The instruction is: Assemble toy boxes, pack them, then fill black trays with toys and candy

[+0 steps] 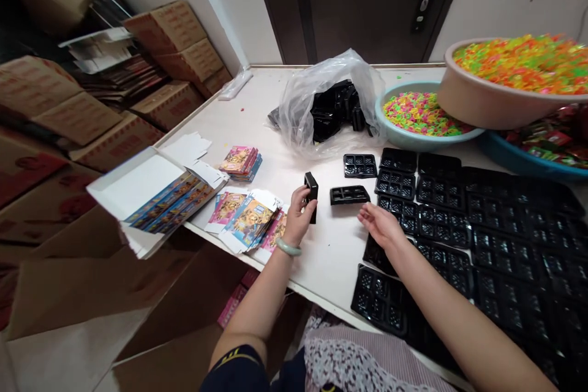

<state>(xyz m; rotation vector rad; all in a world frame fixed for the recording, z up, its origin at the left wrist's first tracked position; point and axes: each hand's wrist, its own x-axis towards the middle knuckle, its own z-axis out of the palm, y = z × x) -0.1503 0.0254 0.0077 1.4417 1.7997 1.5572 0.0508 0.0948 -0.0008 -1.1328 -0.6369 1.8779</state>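
My left hand (pixel 299 215) is closed round a small stack of black plastic trays (pixel 311 191), held upright on edge above the white table (pixel 321 245). My right hand (pixel 382 225) hovers with fingers spread, palm down, holding nothing. A single black tray (pixel 349 195) lies flat just beyond its fingertips. To the right, several black compartment trays (pixel 441 220) lie side by side in rows. Colourful printed card sleeves (pixel 250 218) are fanned out left of my left hand.
A clear bag of black trays (pixel 328 104) sits at the table's back. Two basins (pixel 500 95) hold bright small pieces; a blue tub (pixel 542 147) holds wrapped items. An open white box of sleeves (pixel 156 193) and stacked cartons (pixel 174 43) stand left.
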